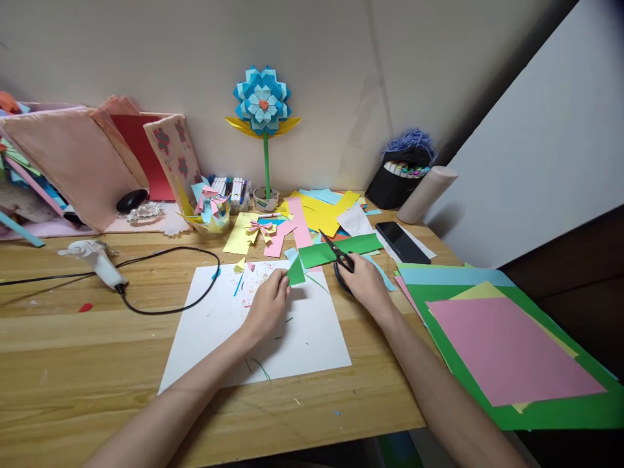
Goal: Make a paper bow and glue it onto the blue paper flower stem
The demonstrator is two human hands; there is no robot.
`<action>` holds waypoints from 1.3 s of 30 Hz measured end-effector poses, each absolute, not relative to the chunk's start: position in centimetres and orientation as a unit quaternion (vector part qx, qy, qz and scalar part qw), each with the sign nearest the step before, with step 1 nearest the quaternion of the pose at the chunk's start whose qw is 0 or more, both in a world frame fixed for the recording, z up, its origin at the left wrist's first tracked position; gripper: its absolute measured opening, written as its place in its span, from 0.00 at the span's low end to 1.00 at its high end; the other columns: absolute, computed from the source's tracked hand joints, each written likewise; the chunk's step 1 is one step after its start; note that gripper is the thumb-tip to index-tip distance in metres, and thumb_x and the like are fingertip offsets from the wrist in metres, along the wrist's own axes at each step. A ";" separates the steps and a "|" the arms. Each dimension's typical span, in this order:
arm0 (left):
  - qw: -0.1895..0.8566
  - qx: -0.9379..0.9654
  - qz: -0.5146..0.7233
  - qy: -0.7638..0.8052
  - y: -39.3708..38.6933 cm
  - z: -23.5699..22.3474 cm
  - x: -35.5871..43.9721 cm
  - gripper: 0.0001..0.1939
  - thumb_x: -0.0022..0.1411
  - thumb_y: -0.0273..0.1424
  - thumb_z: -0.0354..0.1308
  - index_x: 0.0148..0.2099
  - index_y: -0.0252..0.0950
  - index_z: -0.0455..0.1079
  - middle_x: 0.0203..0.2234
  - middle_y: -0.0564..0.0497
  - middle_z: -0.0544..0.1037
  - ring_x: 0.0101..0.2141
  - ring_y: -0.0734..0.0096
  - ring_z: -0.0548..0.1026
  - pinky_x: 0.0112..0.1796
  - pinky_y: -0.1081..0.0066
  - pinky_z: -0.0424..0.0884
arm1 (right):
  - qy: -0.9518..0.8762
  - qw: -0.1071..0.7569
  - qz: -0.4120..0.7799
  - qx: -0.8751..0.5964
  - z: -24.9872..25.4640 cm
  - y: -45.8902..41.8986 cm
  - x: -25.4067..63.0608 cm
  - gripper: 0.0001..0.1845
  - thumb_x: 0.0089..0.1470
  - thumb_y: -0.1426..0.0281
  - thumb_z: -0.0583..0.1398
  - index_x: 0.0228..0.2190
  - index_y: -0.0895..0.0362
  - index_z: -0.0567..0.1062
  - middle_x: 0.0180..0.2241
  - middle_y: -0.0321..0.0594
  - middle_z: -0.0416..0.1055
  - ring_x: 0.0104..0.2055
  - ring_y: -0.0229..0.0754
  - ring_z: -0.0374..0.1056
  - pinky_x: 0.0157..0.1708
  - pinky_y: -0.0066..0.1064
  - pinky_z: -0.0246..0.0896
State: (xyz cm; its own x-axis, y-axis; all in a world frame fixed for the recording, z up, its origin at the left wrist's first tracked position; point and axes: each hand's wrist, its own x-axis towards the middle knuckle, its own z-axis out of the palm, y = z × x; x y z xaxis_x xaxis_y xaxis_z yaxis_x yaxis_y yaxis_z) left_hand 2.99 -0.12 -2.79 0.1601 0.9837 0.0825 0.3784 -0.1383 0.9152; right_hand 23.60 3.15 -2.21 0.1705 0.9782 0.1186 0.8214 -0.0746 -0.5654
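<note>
Between the thumb and fingers of my left hand [267, 303] is a small piece of green paper [297, 272], held above a white sheet [209, 338]. My right hand [366, 283] grips black-handled scissors [337, 249], their blades pointing up and to the left. Just behind the scissors lies a long green paper strip [316, 255], partly covered by the blades. Thin green offcuts and small colored scraps are scattered over the white sheet.
A glue gun [97, 261] with a looping black cable sits left. Behind are a blue paper flower [263, 104], a cup of scraps [213, 220], yellow paper [316, 211] and a phone [402, 242]. Colored sheets [511, 351] are stacked right, near a black pen holder [396, 185].
</note>
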 end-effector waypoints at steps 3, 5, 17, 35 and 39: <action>0.381 0.638 0.391 0.543 -0.2 -2.5 2.8 0.10 0.62 0.35 0.42 0.30 0.39 0.57 0.23 0.55 0.64 0.27 0.70 0.63 0.31 0.72 0.56 | -0.638 0.200 0.042 -0.742 -2.9 3.9 24.8 0.10 0.49 0.68 0.56 0.33 0.62 0.72 0.34 0.54 0.71 0.40 0.52 0.66 0.37 0.38 0.59; 0.359 0.640 0.391 0.555 -0.4 -2.2 2.8 0.10 0.63 0.35 0.41 0.29 0.39 0.55 0.23 0.55 0.63 0.27 0.69 0.62 0.31 0.71 0.56 | -0.639 0.233 0.017 -0.733 -2.9 3.8 24.6 0.13 0.49 0.68 0.57 0.36 0.64 0.72 0.39 0.57 0.69 0.45 0.54 0.64 0.42 0.41 0.57; 0.348 0.676 0.297 0.577 -0.8 -2.3 3.2 0.16 0.60 0.45 0.43 0.29 0.39 0.50 0.19 0.59 0.59 0.22 0.72 0.59 0.26 0.72 0.54 | -0.514 0.435 0.607 -0.422 -2.6 1.4 19.0 0.11 0.46 0.62 0.62 0.29 0.57 0.73 0.25 0.33 0.68 0.25 0.31 0.62 0.29 0.26 0.60; 0.462 0.650 0.326 0.507 -0.4 -3.0 2.8 0.20 0.62 0.38 0.39 0.21 0.37 0.58 0.18 0.53 0.64 0.23 0.71 0.61 0.28 0.70 0.57 | -0.632 0.446 0.424 -0.471 -3.0 1.0 19.3 0.08 0.50 0.66 0.59 0.32 0.57 0.73 0.30 0.38 0.71 0.32 0.37 0.67 0.31 0.28 0.63; 0.588 0.552 0.357 0.471 0.5 -2.8 2.6 0.16 0.56 0.40 0.51 0.24 0.33 0.65 0.19 0.54 0.66 0.22 0.74 0.63 0.26 0.72 0.60 | -0.704 0.410 0.357 -0.457 -2.2 0.8 20.0 0.09 0.53 0.71 0.55 0.37 0.55 0.72 0.33 0.39 0.71 0.35 0.38 0.68 0.29 0.27 0.64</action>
State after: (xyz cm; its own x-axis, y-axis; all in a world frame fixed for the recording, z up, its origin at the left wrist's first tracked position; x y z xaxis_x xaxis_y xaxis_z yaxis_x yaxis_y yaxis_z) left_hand 2.64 0.46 -2.80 0.3020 0.9398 -0.1599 0.1000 0.1356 0.9857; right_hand 19.97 0.78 -2.20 -0.2464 0.9363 0.2503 0.3510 0.3269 -0.8775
